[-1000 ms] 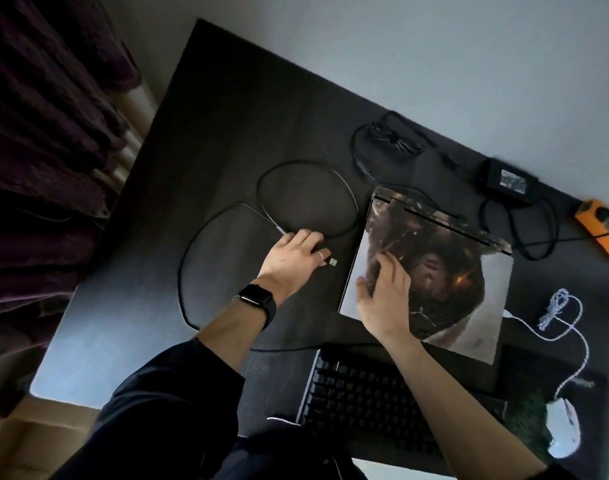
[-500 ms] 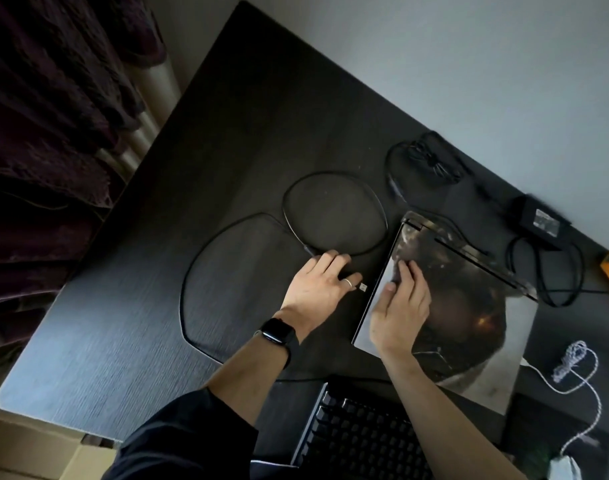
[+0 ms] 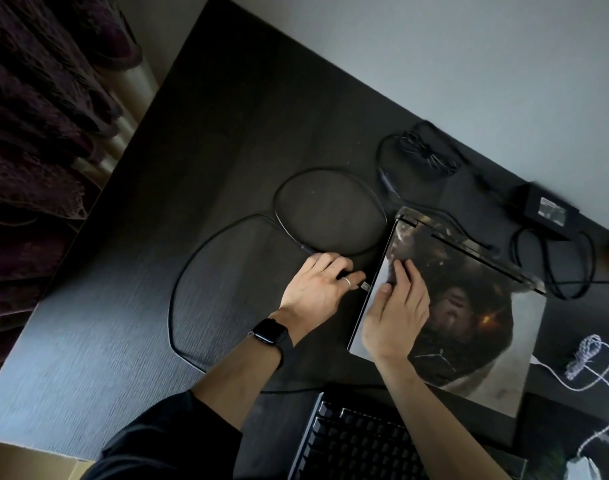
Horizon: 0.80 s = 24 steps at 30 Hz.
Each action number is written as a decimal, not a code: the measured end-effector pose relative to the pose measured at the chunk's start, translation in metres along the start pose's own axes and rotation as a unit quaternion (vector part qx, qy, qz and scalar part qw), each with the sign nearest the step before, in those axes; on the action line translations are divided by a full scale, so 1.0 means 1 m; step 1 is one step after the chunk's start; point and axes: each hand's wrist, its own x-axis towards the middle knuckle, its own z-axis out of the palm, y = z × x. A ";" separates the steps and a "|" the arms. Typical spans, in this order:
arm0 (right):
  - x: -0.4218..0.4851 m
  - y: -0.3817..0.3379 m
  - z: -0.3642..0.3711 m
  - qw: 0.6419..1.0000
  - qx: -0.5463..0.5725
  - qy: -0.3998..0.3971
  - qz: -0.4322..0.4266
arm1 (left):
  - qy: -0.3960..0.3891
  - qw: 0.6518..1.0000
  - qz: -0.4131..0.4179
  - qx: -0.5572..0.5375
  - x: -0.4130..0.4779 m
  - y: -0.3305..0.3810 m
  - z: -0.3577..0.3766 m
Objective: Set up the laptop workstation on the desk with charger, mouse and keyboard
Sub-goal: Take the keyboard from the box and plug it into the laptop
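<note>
Since one second ago: the left hand (image 3: 317, 289) has carried the USB plug (image 3: 364, 285) across to the laptop (image 3: 469, 323); the plug tip now sits just beside the left edge, not yet seated as far as I can tell. The right hand (image 3: 396, 317) has kept to the closed lid, near that same edge. Left fingers are curled together, pinching the plug's body, with the metal tip poking out past them. The right hand lies flat, fingers straight and close together, thumb at the lid's rim. Judgement: the step is plugging the keyboard (image 3: 358, 441) lead into a side port. The port itself is hidden, so align by feel, keep the plug level with the desk (image 3: 123, 323), push straight in, and press down on the lid so the laptop does not slide right. If it baulks, flip the plug rather than force it. The black cable (image 3: 317, 169) lies in two slack loops, so there should be no tug. Surface: dark wood-grain top. The charger brick (image 3: 547, 211) lies behind the laptop, with its cord partly bundled. The mouse (image 3: 581, 469) sits at the near right, its white cord (image 3: 588, 358) partly coiled. Room: pale wall (image 3: 434, 64) behind, dark curtain (image 3: 36, 150) on the left, dim light.
</note>
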 end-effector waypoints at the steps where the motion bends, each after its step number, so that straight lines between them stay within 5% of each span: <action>1: 0.000 -0.001 0.000 1.000 -0.003 0.001 0.001 | 0.003 1.000 -0.004 -0.008 0.002 0.000 0.000; 13: -0.003 0.000 -0.001 1.000 -0.009 -0.002 0.013 | -0.036 0.999 0.016 -0.011 0.007 0.001 0.001; 24: -0.002 0.022 0.001 1.000 -0.020 -0.002 0.021 | -0.097 0.973 0.204 0.049 0.038 -0.004 0.000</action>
